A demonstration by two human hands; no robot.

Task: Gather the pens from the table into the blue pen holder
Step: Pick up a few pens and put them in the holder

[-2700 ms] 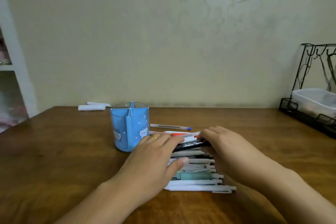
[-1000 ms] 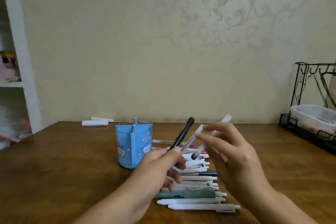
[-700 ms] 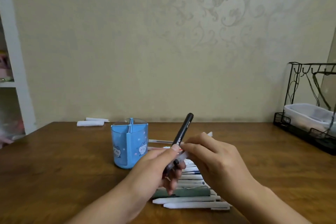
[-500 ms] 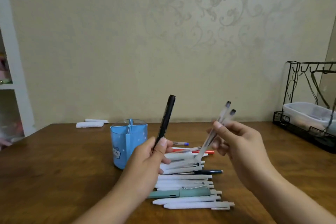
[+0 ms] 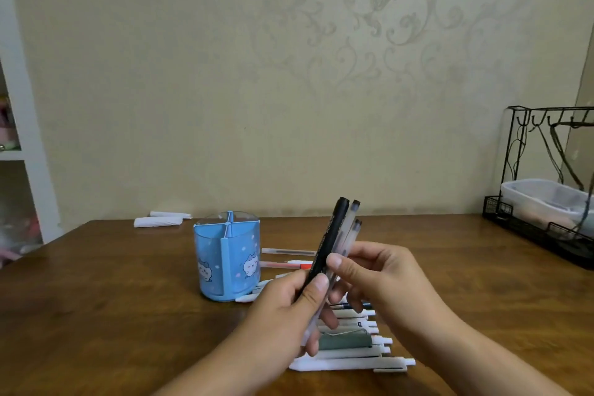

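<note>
Counts: 1 blue plastic pen holder with cat prints (image 5: pixel 226 259), four compartments. 3 pens upright in the hands: 1 black pen (image 5: pixel 331 235), 2 frosted clear pens (image 5: pixel 348 228). Flat row of mostly white pens (image 5: pixel 350 363) at 6 o'clock of them: partly hidden, can't count. 2 white rolled paper pieces (image 5: pixel 159 221) at 10 o'clock of holder. 1 black wire rack (image 5: pixel 543 235), 1 clear plastic tub (image 5: pixel 543 199).

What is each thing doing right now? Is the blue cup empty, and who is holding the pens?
Blue plastic pen holder: upright on the table, no pens showing inside.
Black pen: lifted, tilted, gripped by the left hand.
Two clear frosted pens: lifted beside the black pen, pinched by the right hand.
Row of white pens: lying flat on the brown wooden table.
Red-capped pen: lying flat behind the row.
</note>
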